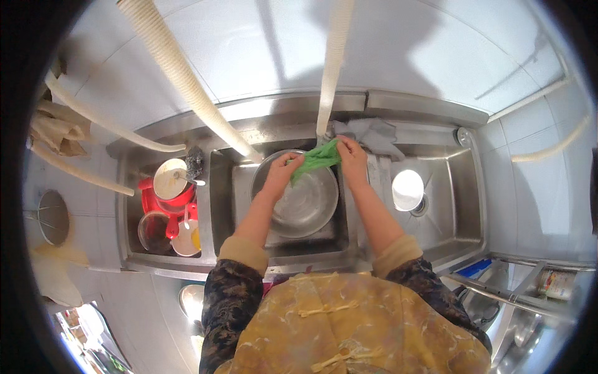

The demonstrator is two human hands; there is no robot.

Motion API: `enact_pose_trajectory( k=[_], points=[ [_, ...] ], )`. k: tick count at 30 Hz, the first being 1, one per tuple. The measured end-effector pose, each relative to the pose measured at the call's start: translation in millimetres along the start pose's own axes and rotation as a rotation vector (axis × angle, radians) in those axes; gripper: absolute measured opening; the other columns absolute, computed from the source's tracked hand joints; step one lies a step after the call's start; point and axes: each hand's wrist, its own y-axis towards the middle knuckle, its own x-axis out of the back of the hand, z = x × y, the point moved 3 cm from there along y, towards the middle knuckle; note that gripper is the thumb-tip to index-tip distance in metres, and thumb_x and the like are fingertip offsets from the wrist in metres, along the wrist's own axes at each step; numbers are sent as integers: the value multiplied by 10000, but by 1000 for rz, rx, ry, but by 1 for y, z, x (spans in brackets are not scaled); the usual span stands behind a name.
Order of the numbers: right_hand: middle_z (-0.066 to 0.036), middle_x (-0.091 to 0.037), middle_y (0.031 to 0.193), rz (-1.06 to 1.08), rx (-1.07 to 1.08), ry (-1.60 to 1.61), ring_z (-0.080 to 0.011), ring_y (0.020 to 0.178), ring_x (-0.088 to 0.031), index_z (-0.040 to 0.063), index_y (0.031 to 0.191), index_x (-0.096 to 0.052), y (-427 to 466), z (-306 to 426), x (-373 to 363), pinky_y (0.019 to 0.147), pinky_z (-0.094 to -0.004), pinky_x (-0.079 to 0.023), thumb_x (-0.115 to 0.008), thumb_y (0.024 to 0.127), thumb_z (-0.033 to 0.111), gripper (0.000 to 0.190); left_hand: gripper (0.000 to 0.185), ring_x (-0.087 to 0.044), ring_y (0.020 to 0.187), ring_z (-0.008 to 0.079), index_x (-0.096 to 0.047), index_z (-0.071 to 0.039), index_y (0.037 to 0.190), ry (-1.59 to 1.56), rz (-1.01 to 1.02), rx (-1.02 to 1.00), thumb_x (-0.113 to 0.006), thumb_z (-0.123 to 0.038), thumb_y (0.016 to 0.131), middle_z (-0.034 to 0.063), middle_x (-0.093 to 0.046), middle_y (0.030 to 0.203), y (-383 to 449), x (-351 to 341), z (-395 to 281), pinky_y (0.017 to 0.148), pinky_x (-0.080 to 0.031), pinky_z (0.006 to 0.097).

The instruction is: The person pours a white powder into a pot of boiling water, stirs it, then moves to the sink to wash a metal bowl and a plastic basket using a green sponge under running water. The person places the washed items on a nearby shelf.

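Note:
A piece of crumpled green material point(320, 158), cloth or thin plastic, is stretched between both hands. My left hand point(282, 173) pinches its left end. At its right end, the fingers of my right hand point(352, 161) grip it. Below it, a round metal basin point(303, 210) stands in the middle sink point(223, 205), partly covered by my left hand and forearm. A grey cloth point(373, 133) lies on the rim behind my right hand. From the wall side, a ribbed cream hose point(334, 61) comes down close behind the green material.
Left sink compartment: red-handled pans point(172, 226), bowls point(186, 238) and a dark scrubber point(195, 163). A second ribbed hose point(187, 79) reaches the middle sink. The right sink point(460, 187) holds a bright white round shape point(407, 190) by its drain. A metal rack point(518, 294) stands lower right.

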Motion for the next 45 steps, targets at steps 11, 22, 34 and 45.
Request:
enact_pose_trajectory(
  k=[11,22,34,45],
  points=[
    [-37,-621,990,178,-522,810,-162,899,-593,59,1040,-590,5,12,-13,797,-323,-470,-541,926,153,156,413,-611,859,219,-634,-35,1016,778,99,-290,-783,-244,693,115,-648,932,-13,18,-28,777,-479,348],
    [-40,-649,889,245,-396,361,-165,814,-615,46,1015,-632,-4,8,-18,737,-308,-474,-563,906,164,176,229,-539,849,93,-595,-26,985,391,1,-231,-662,-200,851,30,-601,895,-2,-11,-33,733,-430,243],
    [-178,-653,826,248,197,-445,-335,733,-640,60,997,-652,-6,23,-9,665,-398,-494,-574,787,127,234,314,-506,662,74,-547,-78,1042,379,47,-218,-709,-192,798,-6,-560,748,-13,-22,-74,584,-407,229],
    [-33,-615,745,178,-90,195,-122,673,-556,14,930,-632,18,20,14,630,-255,-441,-498,844,98,179,285,-616,872,302,-680,-69,949,1279,-224,-437,-641,-248,731,114,-613,935,-20,9,-78,765,-503,433]
  ],
)
